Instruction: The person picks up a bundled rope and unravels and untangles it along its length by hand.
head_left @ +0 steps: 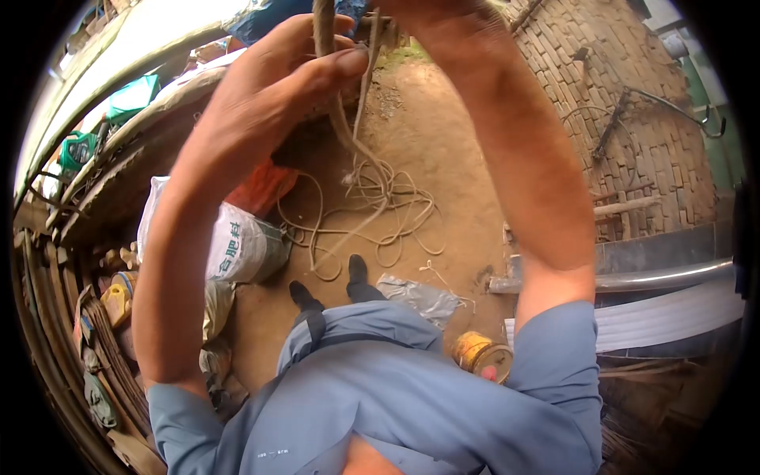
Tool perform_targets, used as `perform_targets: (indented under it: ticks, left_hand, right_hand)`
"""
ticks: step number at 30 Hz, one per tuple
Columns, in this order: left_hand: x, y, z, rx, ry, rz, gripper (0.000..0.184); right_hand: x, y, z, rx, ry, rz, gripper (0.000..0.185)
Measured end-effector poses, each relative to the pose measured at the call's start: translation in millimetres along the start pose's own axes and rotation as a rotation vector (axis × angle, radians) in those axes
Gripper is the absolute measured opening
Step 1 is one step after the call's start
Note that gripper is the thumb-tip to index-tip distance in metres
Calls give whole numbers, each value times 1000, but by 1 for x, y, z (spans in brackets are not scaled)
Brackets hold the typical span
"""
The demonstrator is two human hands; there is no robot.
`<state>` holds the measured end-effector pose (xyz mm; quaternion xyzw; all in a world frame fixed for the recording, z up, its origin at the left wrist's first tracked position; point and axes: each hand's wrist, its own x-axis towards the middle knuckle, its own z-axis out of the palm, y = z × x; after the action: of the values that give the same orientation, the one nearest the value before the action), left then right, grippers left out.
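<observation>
Both your arms are up and reaching beyond the rope heap (385,190), elbows wide, blue-grey sleeves (558,340) ending near the elbows. Left forearm slants inward to the heap's far side; right forearm rises along its right.

Left hand (321,67): fingers curled, thumb across the front, closed around the rope (338,127), which hangs down into the heap. Second, thinner strand just right of the thumb. Right hand (443,9): blurred, cut by the top edge; you cannot tell its grip.

Around the heap: orange-red sack (265,188) at its left, partly behind your left forearm; white sack (253,241) left and nearer you, green lettering. Loose loops lie just ahead of your dark shoes (359,269). Grey plastic sheet (419,298) nearer you, to the right; yellow can (473,346) past that. Stacked bricks (554,55) stand far right, blue plastic (257,22) above the heap.
</observation>
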<state>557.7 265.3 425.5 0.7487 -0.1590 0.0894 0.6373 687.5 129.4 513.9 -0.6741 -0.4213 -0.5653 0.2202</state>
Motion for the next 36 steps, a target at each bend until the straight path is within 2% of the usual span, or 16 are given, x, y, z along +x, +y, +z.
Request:
perform_targets:
  ticks: [3, 6, 7, 8, 11, 15, 17, 18, 20, 22, 23, 26, 29, 32, 35, 36]
  left_hand:
    - [9, 1, 15, 86, 7, -67, 29]
    - [-4, 5, -13, 48, -15, -28, 33]
    - [-7, 8, -7, 59, 171, 11, 33]
    - [-12, 12, -29, 142, 65, -10, 31]
    - [-33, 19, -64, 65, 374, -14, 24]
    - [-55, 33, -137, -57, 153, 115, 22]
    - [-67, 33, -163, -78, 15, 166, 23]
    - [-85, 26, -181, -96, 105, 63, 24]
    - [-109, 0, -196, 176, 219, -59, 28]
    - [-118, -16, -186, 405, 228, -190, 36]
    - [-108, -6, -156, 563, 247, -351, 49]
    - [-84, -12, -105, 445, 187, -159, 75]
    - [-52, 3, -60, 259, 141, -75, 83]
    - [-24, 9, -26, 200, -14, -133, 78]
    - [-8, -10, 10, 6, 84, -96, 39]
    - [-10, -14, 6, 6, 82, -97, 39]
  right_hand:
    - [-20, -8, 7, 163, -205, 130, 12]
    - [-68, 3, 8, 42, -63, 157, 8]
    - [-95, 2, 6, 29, -321, 335, 11]
    - [-126, 0, 8, 18, -577, 510, 17]
    - [-213, -9, 36, 101, -598, 671, 22]
    - [-265, -21, 33, 174, -644, 844, 22]
    - [-275, -20, 27, 490, -881, 1361, 25]
    - [-287, -13, 27, 491, -883, 1361, 25]
    - [-311, 14, 32, 302, -764, 1045, 27]
    - [-289, 36, 25, 349, -711, 1167, 24]
    - [-256, 39, 20, 302, -697, 1021, 22]
    - [-171, 49, 10, 129, -545, 457, 20]
    - [-107, 25, 12, 130, -177, 179, 4]
    - [-82, 8, 44, 115, 181, -122, 3]
    - [-53, -27, 19, 294, -265, 216, 8]
    - [-61, -25, 24, 293, -265, 218, 8]
